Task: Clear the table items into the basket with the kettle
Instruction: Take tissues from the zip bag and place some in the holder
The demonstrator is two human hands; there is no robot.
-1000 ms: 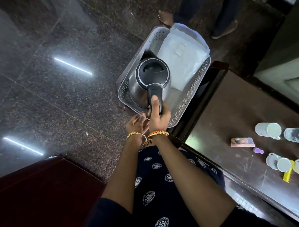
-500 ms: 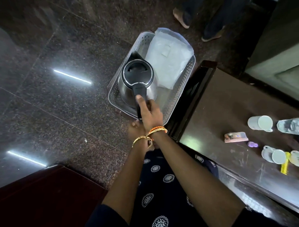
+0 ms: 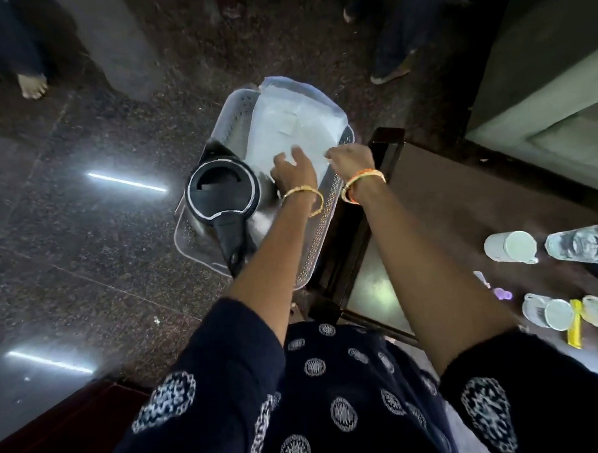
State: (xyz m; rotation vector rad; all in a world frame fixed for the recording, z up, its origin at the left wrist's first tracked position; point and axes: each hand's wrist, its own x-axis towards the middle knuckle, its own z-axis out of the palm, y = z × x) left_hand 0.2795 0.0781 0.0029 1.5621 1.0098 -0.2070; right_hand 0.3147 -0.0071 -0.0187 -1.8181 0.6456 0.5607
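Both hands had left the kettle [image 3: 220, 192], whose handle the right hand [image 3: 347, 159] had gripped half a second before, and had gone over to the white plastic packet [image 3: 293, 130] beside it. The kettle stood upright in the basket [image 3: 320, 225], just to the left of the left hand [image 3: 293, 171], its black handle pointing back toward the person. The left hand's grip was released, fingers spread and resting on the packet's near edge. The right hand's grip appeared to pinch that same edge, though blur left this uncertain. The packet leaned in the far half of the basket, ahead of both hands.

By the look of it, the task was barely begun: only the kettle and the packet were in the basket. Well to the right of the right hand, the desk [image 3: 443, 192] still carried a white mug [image 3: 509, 248] lying on its side, a clear water bottle [image 3: 582, 244], cups on saucers [image 3: 551, 313], a yellow sachet [image 3: 575, 324] and a small purple thing [image 3: 501, 293]. All of these were probably left to move.

The desk was dark and glossy with a raised dark rim. The basket sat low beside its end. The floor [image 3: 86, 252] was dark speckled polished stone reflecting strip lights, and other people's feet stood at the far side.
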